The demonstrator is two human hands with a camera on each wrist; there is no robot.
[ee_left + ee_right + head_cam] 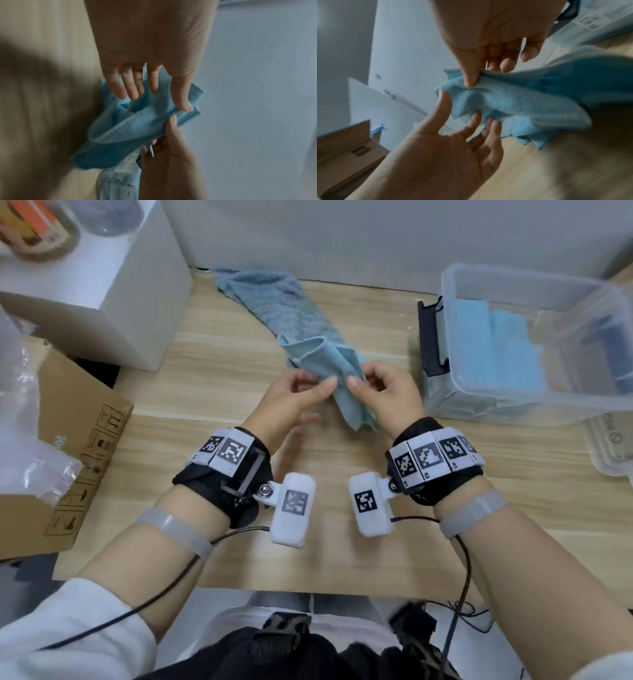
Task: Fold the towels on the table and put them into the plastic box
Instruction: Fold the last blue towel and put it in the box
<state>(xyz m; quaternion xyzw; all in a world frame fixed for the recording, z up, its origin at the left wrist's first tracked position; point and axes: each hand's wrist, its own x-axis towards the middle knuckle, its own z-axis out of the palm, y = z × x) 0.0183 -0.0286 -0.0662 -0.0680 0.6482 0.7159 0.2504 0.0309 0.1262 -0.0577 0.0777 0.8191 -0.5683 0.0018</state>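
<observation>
A light blue towel (342, 371) hangs bunched above the wooden table (342, 542), held between both hands. My left hand (322, 385) pinches its upper edge from the left, thumb on the hem (186, 106) and fingers fairly straight against the cloth. From the right, my right hand (356, 381) pinches the same edge between thumb and forefinger (471, 81). The towel (513, 98) droops unfolded below the hands. A grey-blue knitted towel (274, 299) lies crumpled behind it. The clear plastic box (513, 409) at the right holds folded blue towels (496, 350).
A white cabinet (120, 285) and a cardboard box (68, 446) with a plastic bag (20, 412) crowd the left side. A black device (430, 337) stands against the plastic box's left wall. A clear lid (613, 446) lies at the right edge.
</observation>
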